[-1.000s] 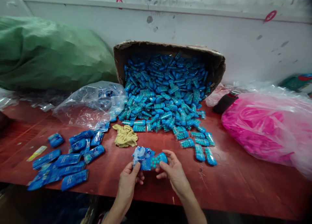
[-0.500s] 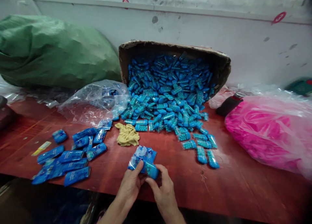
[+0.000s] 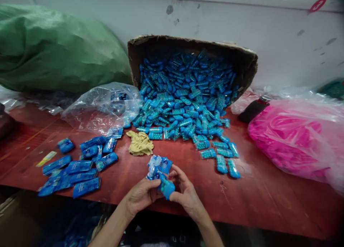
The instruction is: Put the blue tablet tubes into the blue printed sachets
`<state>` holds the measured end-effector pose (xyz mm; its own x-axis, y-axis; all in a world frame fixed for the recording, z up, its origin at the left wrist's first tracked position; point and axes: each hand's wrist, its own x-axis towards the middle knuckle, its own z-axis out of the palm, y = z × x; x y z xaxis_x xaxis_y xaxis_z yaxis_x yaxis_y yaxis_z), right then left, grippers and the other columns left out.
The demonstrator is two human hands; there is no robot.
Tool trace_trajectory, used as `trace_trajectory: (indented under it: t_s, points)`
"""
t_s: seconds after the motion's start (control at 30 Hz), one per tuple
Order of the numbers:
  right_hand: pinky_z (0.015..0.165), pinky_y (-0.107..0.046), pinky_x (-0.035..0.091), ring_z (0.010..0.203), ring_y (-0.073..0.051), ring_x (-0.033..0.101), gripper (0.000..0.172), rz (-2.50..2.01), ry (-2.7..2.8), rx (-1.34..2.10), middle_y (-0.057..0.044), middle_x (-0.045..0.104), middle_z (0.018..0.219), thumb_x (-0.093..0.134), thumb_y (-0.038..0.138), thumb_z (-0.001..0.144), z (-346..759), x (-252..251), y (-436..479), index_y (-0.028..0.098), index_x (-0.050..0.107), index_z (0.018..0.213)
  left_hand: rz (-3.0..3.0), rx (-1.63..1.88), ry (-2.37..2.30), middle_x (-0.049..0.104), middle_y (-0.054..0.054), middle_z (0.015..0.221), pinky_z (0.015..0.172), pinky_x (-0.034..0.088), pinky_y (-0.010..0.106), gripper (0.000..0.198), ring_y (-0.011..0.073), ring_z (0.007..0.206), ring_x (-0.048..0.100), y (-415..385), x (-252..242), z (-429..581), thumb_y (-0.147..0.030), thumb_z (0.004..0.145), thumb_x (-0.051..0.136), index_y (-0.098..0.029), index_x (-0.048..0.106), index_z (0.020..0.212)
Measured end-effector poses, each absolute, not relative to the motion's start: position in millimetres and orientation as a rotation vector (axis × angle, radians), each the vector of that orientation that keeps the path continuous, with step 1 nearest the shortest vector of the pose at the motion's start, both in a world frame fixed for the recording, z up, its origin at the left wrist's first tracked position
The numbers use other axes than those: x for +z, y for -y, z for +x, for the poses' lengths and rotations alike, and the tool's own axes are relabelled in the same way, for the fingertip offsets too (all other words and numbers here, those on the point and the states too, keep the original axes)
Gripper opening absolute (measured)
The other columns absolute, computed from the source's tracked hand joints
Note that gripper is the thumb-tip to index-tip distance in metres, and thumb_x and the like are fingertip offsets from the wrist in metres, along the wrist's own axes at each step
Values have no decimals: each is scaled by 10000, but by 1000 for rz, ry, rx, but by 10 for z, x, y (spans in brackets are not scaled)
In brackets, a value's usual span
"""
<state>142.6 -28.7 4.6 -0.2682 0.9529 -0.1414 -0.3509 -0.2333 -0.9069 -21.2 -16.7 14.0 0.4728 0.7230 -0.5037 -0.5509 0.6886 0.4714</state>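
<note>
Both my hands meet over the front edge of the red table (image 3: 255,200). My left hand (image 3: 141,196) is closed on a blue capsule case (image 3: 166,188) full of small beads, and its fingers also touch a small stack of blue and clear sleeves (image 3: 158,166). My right hand (image 3: 185,193) pinches the same case from the right. A tipped cardboard box (image 3: 242,62) behind spills several more blue cases (image 3: 185,107) onto the table.
Finished blue packets (image 3: 75,168) lie at the left. A clear plastic bag (image 3: 102,109), a yellowish cloth (image 3: 139,143), a green sack (image 3: 53,50), a pink-filled bag (image 3: 295,139) and a dark bottle (image 3: 252,110) stand around. A white wall runs behind.
The case was held flat between my hands, then drawn closer and tilted on end. My hands have come together near the table's front edge.
</note>
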Motion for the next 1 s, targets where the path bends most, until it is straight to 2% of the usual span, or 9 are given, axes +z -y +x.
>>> trace_trajectory:
  t_s: [0.1,0.2,0.33,0.5,0.63,0.73,0.83,1.0]
  points:
    - [846,-340,414,1016,-213,499,681,-827,944,1792,-11,537,1108,769,214,530,1447,64,288,323,531,1159,221,800,-762,696,59,777,711,487,335,204,180,678,645,210,101,-174,-140,647,663,-142,669,850]
    - [829,-353,431,1026,-232,501,690,-800,960,1837,-24,552,1122,799,281,500,1450,53,287,315,550,1142,192,804,-787,696,55,785,722,484,336,250,181,679,647,248,67,-140,-165,618,695,-148,666,866]
    - [826,-350,434,991,-224,521,644,-824,946,1787,-32,554,1119,784,338,529,1432,25,295,305,558,1131,148,850,-818,700,48,797,722,491,317,191,167,698,643,291,87,-80,-201,671,662,-150,663,855]
    - [805,-314,433,914,-184,545,548,-863,985,1761,-22,565,1077,723,298,626,1440,49,302,297,538,1142,173,860,-797,699,68,827,763,484,316,181,174,757,645,301,213,-11,-179,731,599,-126,653,896]
    - [826,-299,414,967,-198,516,293,-1037,1156,1442,-34,536,1073,655,243,688,1405,51,326,252,619,979,185,943,-845,701,50,803,754,483,283,111,149,745,638,271,236,34,-140,715,613,-132,656,817]
    - [787,-286,426,898,-189,536,163,-1216,1167,1261,-25,569,943,620,202,713,1332,6,361,226,620,873,195,1032,-900,699,23,756,738,484,270,57,127,696,627,275,217,83,-130,694,635,-146,648,746]
    - [727,-278,444,792,-173,558,134,-1283,1102,1245,-12,599,835,593,188,734,1273,-17,395,211,595,866,167,1037,-945,698,24,725,732,488,300,66,148,690,631,292,221,125,-211,697,643,-154,642,729]
    - [730,-258,430,802,-165,544,163,-1262,1289,1069,-6,587,844,619,150,723,1281,101,431,221,608,869,159,1012,-999,698,27,691,687,487,272,125,140,644,634,279,234,58,-268,707,636,-146,646,732]
